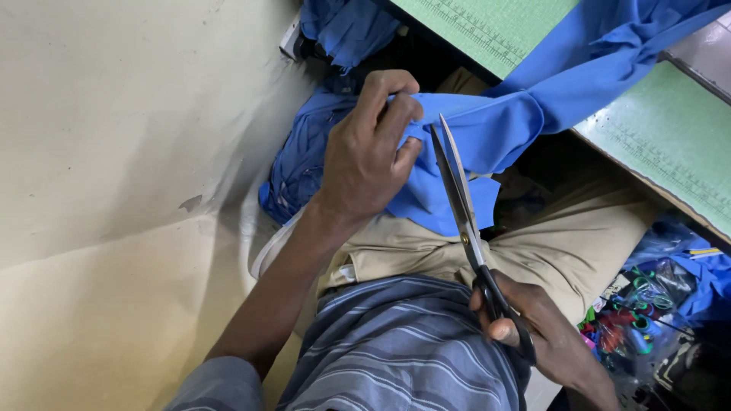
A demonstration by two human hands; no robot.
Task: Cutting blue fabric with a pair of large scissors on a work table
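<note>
A fold of blue fabric (487,129) is pinched tight in the left hand (365,152), fingers closed on the bunched edge, held up over the lap. Tailor's scissors (464,221) are gripped in the right hand (533,327), fingers through the black handle loops; blades are parted only narrowly, tips just beside the pinched fold, touching or nearly so. No cut line is visible yet in the cloth near the blades, so the cutting is judged at its start or between snips; cannot tell more. The rest of the fabric trails up and right onto the green cutting mat (670,129) on the table, still in one long piece as far as seen.

Around: more blue cloth is heaped on the floor (114,228) at left of the knee, w/ another bundle above it. A clear bag of coloured thread spools (632,327) lies at lower right. Khaki trousers (563,243) sit directly under the blades, close below the cut.
</note>
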